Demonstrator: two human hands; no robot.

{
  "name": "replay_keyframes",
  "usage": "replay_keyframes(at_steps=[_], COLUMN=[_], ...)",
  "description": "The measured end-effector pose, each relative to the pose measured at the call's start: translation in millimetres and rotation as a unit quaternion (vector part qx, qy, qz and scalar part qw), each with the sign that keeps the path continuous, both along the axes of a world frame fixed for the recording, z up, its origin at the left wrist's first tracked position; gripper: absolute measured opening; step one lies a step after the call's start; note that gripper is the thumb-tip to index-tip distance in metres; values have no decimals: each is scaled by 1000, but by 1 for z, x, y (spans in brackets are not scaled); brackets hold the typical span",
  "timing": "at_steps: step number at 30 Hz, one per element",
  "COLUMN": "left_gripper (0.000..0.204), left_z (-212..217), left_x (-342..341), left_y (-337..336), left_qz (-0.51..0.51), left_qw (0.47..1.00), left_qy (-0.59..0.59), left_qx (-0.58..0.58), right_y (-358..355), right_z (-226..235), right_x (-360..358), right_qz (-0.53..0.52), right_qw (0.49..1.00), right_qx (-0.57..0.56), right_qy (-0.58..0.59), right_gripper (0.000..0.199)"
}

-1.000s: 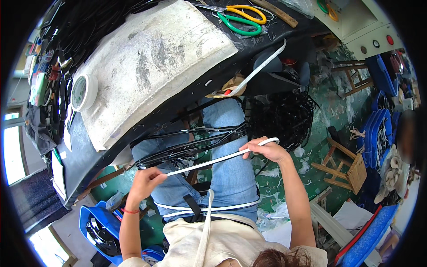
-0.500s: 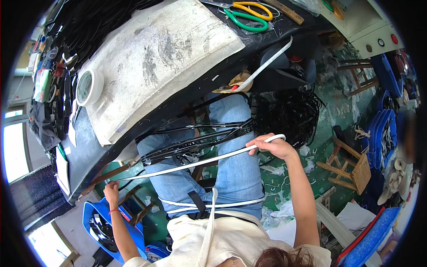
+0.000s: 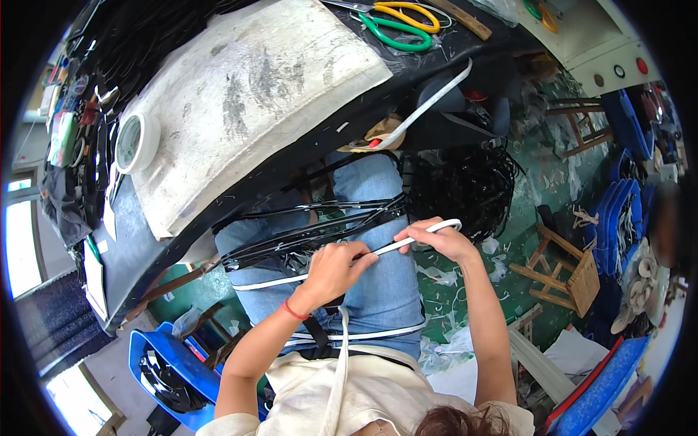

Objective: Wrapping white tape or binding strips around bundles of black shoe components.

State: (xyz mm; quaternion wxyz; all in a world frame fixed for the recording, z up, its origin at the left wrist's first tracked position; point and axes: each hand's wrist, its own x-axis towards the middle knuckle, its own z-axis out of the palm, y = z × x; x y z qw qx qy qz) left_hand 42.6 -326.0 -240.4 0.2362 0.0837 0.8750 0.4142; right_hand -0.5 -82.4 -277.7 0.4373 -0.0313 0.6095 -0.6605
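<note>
A: What do the 2 hands hold?

B: A white strip (image 3: 389, 248), stretched between them above the right thigh, well apart from the table's near edge. The right hand (image 3: 436, 240) is nearly closed, thumb and fingers pinching the strip, which bends into a loop just beyond. The left hand (image 3: 337, 265), back uppermost, is closed on it nearer the table's left corner.

A: Is the whole strip visible?

B: No. The left hand covers part; white also shows beyond it across the left thigh, though whether this is 1 continuous length cannot be told.

A: What obstructs the lap?

B: A bundle of black strips (image 3: 291, 248) spans both thighs, between the white strip and the near edge of the table (image 3: 136, 252). A pale strip (image 3: 432, 103) projects over that edge from a tan holder (image 3: 389, 131), towards the right.

A: And the surroundings?

B: On the table lies a smudged pale board (image 3: 247, 94), with a tape roll (image 3: 154, 145) at its left edge. Scissors (image 3: 407, 48) with 1 green and 1 yellow handle lie beyond its right corner, near a wooden stick (image 3: 465, 19). Below the table's right part sits a black tangle (image 3: 465, 192); further right, a wooden stool (image 3: 587, 283). A blue bin (image 3: 178, 352) stands below the left corner.
</note>
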Motion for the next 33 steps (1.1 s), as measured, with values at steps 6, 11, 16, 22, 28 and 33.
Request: replay_keyframes(at_steps=[6, 11, 16, 22, 28, 33], left_gripper=[22, 21, 19, 24, 20, 19], left_z=[-3, 18, 28, 4, -34, -7], left_x=[6, 30, 62, 114, 174, 95], left_y=[-42, -105, -179, -277, -391, -237], left_qz=[30, 89, 126, 256, 336, 203], left_qw=[995, 988, 978, 945, 855, 900], left_qy=[-95, -130, -131, -120, -48, 158], left_qx=[30, -6, -103, -165, -393, -353], right_y=[9, 8, 3, 6, 3, 1], right_z=[-14, -14, -11, -10, -3, -6], right_x=[-3, 0, 0, -1, -6, -1], right_qz=[-10, -7, 14, 21, 18, 8], right_qw=[999, 999, 999, 1000, 1000, 1000], right_qx=[-33, -33, -29, -20, -12, -4], right_qy=[-26, -22, -9, -6, 3, 12], right_gripper=[29, 31, 32, 31, 29, 30])
